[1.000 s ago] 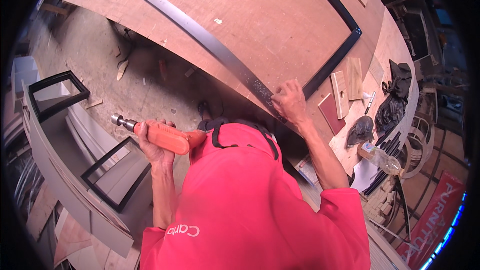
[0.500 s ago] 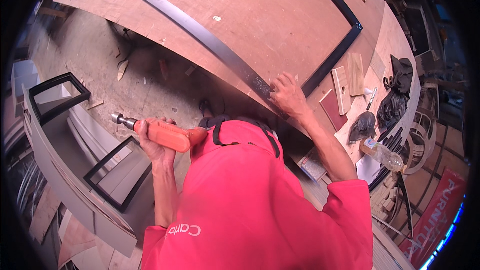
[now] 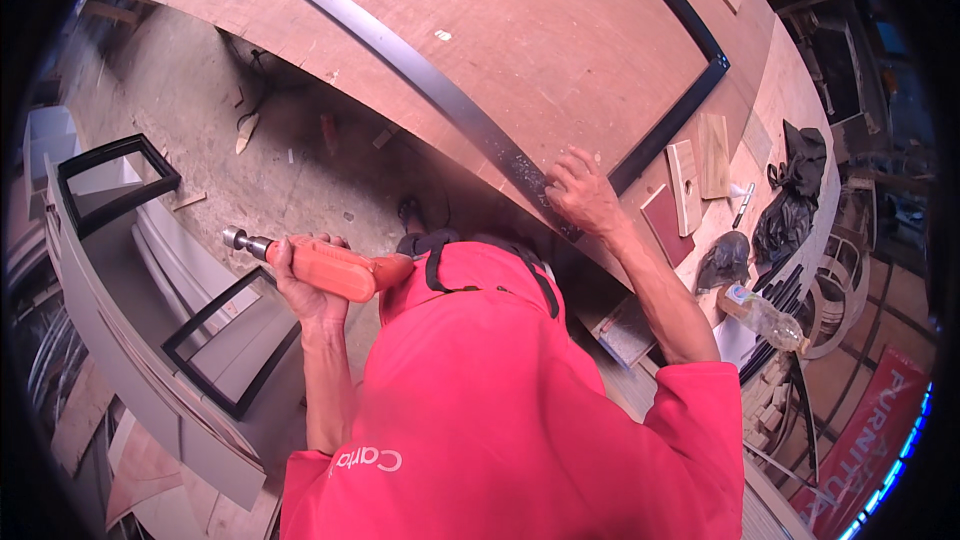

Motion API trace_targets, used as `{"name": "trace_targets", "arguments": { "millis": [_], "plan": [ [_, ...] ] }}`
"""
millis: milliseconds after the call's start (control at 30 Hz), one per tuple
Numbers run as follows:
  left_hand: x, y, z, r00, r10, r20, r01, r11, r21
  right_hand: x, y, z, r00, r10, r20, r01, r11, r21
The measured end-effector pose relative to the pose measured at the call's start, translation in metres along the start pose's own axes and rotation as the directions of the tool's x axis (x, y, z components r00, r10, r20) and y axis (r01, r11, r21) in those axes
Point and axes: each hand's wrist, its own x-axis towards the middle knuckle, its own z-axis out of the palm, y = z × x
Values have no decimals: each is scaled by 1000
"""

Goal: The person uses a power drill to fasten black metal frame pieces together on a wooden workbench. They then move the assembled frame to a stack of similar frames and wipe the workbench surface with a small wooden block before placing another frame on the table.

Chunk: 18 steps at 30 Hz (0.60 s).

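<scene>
Plywood counter (image 3: 560, 30) over concrete floor (image 3: 200, 110): 1 dark frame (image 3: 440, 100), 1 orange drill (image 3: 335, 268). Left hand (image 3: 305, 285) wraps the drill; right hand (image 3: 582, 192) presses spread fingers on the frame.

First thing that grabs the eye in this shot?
The orange power drill in the left hand, held out over the floor to the left of the plywood bench. Next, the right hand resting on the near bar of the dark metal frame lying flat on that bench.
</scene>
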Motion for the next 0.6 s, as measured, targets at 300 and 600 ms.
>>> {"name": "trace_targets", "arguments": {
  "millis": [300,600],
  "plan": [
    [-4,2,-1,999,-28,-32,27,1000,-10,-4,-5,6,1000,-3,-26,2,1000,-31],
    [-2,0,-5,999,8,-44,-9,1000,-7,-5,-14,-1,980,195,-42,-189,975,116]
  ]
}}
